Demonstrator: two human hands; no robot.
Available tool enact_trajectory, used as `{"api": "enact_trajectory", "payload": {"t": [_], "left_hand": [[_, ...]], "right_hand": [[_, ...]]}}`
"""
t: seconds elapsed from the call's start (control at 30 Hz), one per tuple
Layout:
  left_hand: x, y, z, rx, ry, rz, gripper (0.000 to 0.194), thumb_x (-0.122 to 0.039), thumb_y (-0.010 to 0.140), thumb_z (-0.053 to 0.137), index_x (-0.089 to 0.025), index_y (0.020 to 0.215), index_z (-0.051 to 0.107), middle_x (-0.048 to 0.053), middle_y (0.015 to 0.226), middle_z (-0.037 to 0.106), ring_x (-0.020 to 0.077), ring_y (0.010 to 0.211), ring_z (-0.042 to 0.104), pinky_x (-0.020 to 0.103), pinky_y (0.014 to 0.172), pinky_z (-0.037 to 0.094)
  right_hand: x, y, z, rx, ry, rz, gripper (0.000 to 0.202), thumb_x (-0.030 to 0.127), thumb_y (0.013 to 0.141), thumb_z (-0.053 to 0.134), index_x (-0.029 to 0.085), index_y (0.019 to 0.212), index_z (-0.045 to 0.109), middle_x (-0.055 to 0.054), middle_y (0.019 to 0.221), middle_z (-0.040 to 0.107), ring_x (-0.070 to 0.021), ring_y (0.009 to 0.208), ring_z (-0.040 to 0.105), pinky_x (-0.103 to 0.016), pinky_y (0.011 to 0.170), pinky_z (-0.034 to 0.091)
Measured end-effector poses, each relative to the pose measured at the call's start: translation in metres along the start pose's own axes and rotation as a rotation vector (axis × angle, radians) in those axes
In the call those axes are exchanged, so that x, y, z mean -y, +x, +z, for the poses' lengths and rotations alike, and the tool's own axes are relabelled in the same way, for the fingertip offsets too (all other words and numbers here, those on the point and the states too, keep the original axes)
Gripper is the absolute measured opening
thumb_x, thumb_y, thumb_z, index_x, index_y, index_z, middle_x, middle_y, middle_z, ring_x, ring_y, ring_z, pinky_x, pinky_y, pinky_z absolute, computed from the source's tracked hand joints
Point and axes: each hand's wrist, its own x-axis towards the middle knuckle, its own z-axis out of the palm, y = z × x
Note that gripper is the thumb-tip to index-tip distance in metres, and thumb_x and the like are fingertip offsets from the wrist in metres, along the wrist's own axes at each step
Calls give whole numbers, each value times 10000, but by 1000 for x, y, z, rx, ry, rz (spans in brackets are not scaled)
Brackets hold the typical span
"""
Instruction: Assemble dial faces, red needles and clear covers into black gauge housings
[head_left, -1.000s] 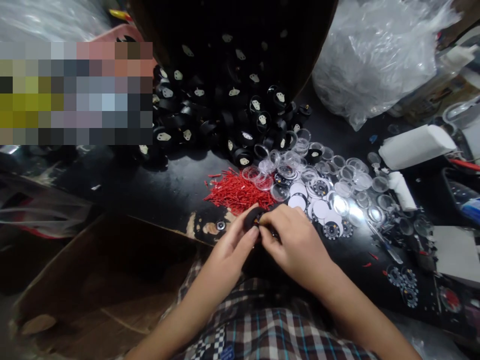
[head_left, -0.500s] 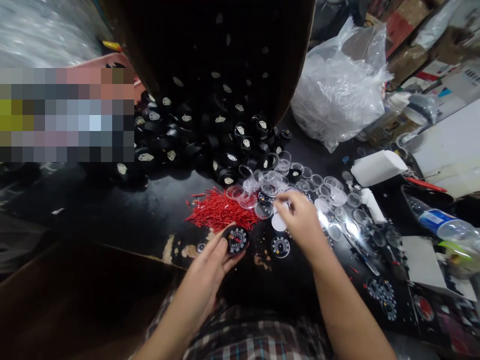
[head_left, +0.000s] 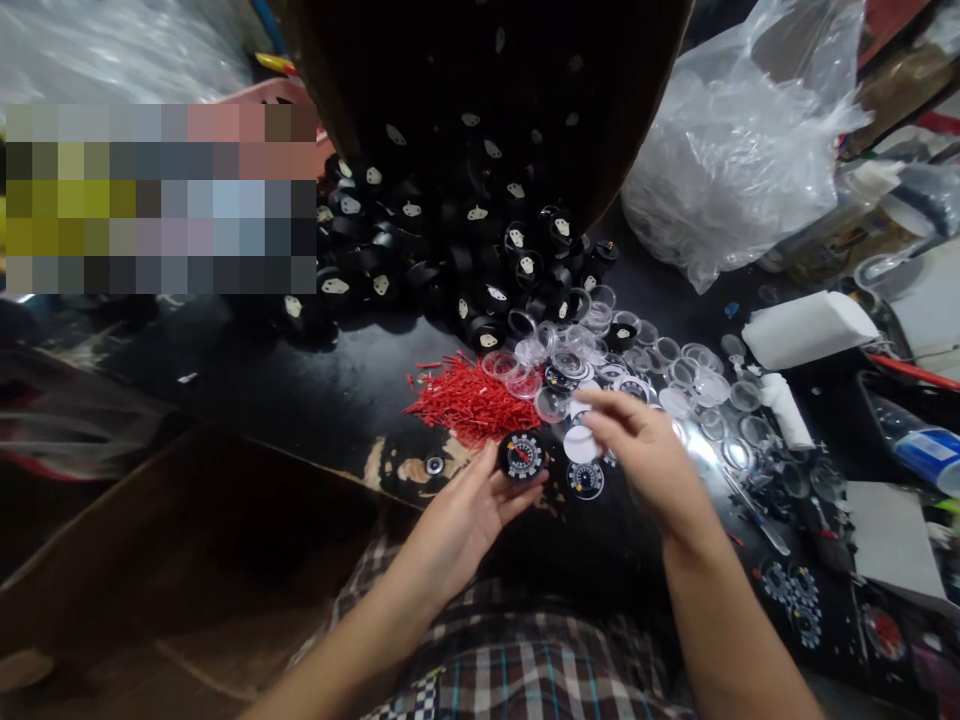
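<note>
The left hand (head_left: 469, 515) pinches a small round black gauge (head_left: 522, 455) between thumb and fingertips, dial up, a red needle on its face; the fingers close on its rim at the near edge of the black table (head_left: 315, 390). The right hand (head_left: 649, 455) hovers with fingers loosely spread and slightly curled, holding nothing that can be made out, just above a white disc (head_left: 581, 444) and a second dial (head_left: 586, 478) lying flat beside the held gauge.

Beyond the hands, a heap of red needles (head_left: 469, 400) lies near the table's middle, with clear round lenses (head_left: 675, 365) scattered toward the right edge. A pile of black gauge housings (head_left: 450, 240) spills from a dark container at the far edge; its inside is too dark to read. A clear plastic bag (head_left: 739, 150) sits at the far right corner. The far left is blurred out, and motion smears the right fingertips.
</note>
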Motion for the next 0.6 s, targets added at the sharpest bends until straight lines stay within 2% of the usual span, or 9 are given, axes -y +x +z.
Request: {"api": "enact_trajectory", "payload": {"t": [0.03,0.13,0.23,0.3,0.4,0.5,0.6], "left_hand": [[0,1,1,9,4,11,302,-429,898,619,-172,1026,714,105,1022,759,209,906,727,328,857,590],[3,3,0,46,108,132,296,-415,859,677,-215,1073,715,75,1127,732,200,976,703,306,851,587],[7,3,-7,86,304,269,372,-389,839,703,-262,1188,671,53,1303,656,234,1160,632,346,937,559],[8,1,-10,112,440,351,407,-389,846,691,-252,1228,650,53,1349,628,243,1233,586,369,1014,514],[8,-4,-9,147,597,415,398,-370,867,665,-223,1236,640,51,1324,649,220,1239,585,339,1062,471],[8,-10,-3,159,671,439,365,-353,883,643,-221,1223,636,37,1260,687,186,1145,642,295,1010,502],[6,-13,2,105,708,488,333,-341,886,629,-207,1192,643,35,1190,716,171,1049,681,270,930,540]], "right_hand": [[6,-8,10,71,23,-40,267,303,898,597,244,1139,696,-30,881,634,-163,759,603,-355,756,524],[18,-25,33,73,-76,-215,307,226,919,566,269,1200,681,-74,1087,578,-187,1006,595,-377,912,495],[20,-28,39,94,-159,-262,293,236,945,544,268,1207,670,-83,1172,534,-186,1049,578,-358,914,483],[21,-26,38,82,-181,-237,233,321,976,511,221,1091,687,-73,1070,577,-180,967,590,-334,848,478],[25,-24,40,-31,-305,-236,388,426,1017,387,185,794,593,-23,755,562,-162,710,535,-320,700,414],[26,-23,48,-130,-398,-330,422,359,1040,297,202,693,478,5,640,501,-142,609,456,-311,661,353],[24,-21,56,-190,-331,-379,387,300,1033,307,208,692,466,4,634,509,-140,620,481,-289,646,352]]}}
